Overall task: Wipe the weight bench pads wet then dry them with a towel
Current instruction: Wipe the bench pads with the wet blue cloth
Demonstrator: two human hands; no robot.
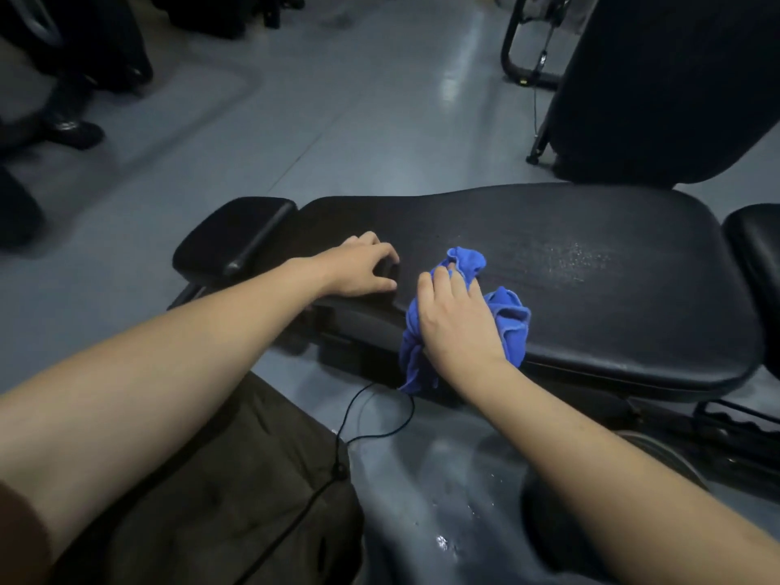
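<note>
A glossy grey floor (337,133) runs under dark gym equipment, with a few bright wet spots on it near the bottom of the view. At far left, dark machine parts and feet (71,128) stand on a paler mat. Across the middle lies the long black bench pad (591,297), with a smaller black pad (236,234) just beside its left end and another small pad (755,251) at its right end. The left hand (358,268) rests on the left end of the long pad, fingers loosely curled against the surface and gripping nothing. Just to its right, the right hand (456,318) presses a bunched blue cloth (510,323) onto the pad's near edge, fingers curled over it; part of the cloth hangs down off the edge. Further right on the pad a patch of water droplets (565,255) glistens. A raised black back pad (667,86) stands behind the right end. A thin black cable (380,415) loops below the bench.
</note>
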